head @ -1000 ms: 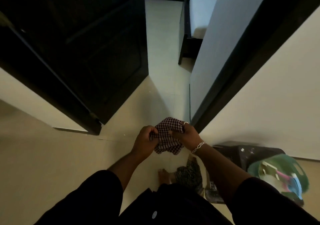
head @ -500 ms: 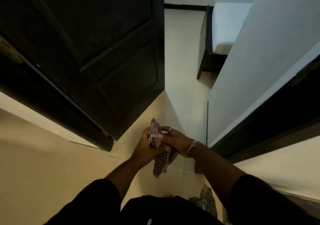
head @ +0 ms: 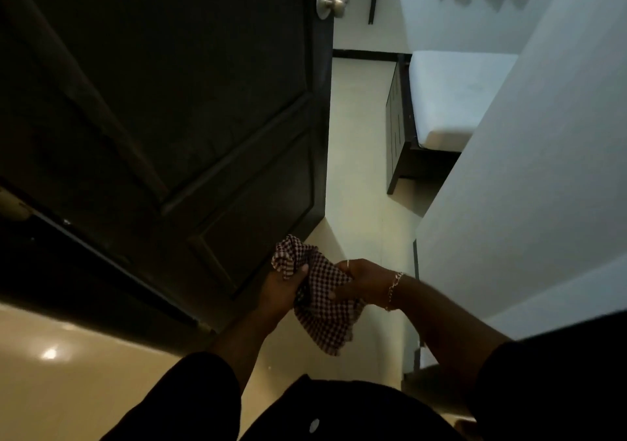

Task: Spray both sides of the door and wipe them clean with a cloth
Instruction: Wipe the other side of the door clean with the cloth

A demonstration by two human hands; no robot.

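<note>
A dark panelled door (head: 176, 108) stands open into the room on the left, with a silver round knob (head: 330, 0) near its free edge. In front of its lower corner I hold a red-and-white checked cloth (head: 322, 301) between both hands. My left hand (head: 283, 288) grips the cloth's upper left part. My right hand (head: 361, 279), with a ring and a bracelet, grips its right side. The cloth's loose end hangs down below my hands. No spray bottle is in view.
The dark door frame (head: 84, 271) runs along the lower left. A white wall (head: 529, 186) rises at the right. Beyond the doorway lie a pale tiled floor (head: 356, 169) and a bed (head: 448, 101) with a white mattress on a dark frame.
My view has tilted up and moved closer to the door, so the knob now shows and the bin at the right is gone. My hands keep working the cloth between them.
</note>
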